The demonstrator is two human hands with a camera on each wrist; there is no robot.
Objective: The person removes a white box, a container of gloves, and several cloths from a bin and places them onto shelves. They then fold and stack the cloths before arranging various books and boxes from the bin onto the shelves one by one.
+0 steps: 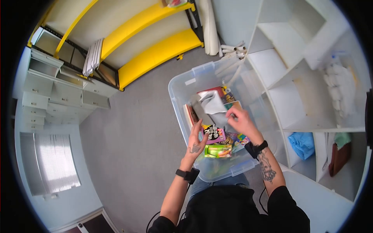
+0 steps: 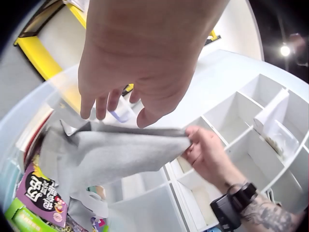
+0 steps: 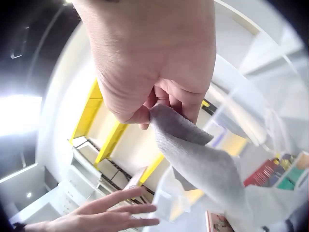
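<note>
My right hand pinches one end of a grey cloth between thumb and fingers, and the cloth hangs down from it over the things in a clear plastic bin. In the right wrist view the pinched end of the cloth is folded over. At the bin's left side my left hand has its fingers stretched out and holds nothing. Beneath and around the cloth lie a purple book with large printed characters, a bright green packet and several other books.
White cubby shelves stand on the right, with a blue bundle in a lower compartment. Yellow shelving is at the back. White drawer cabinets line the left wall, beyond the grey floor.
</note>
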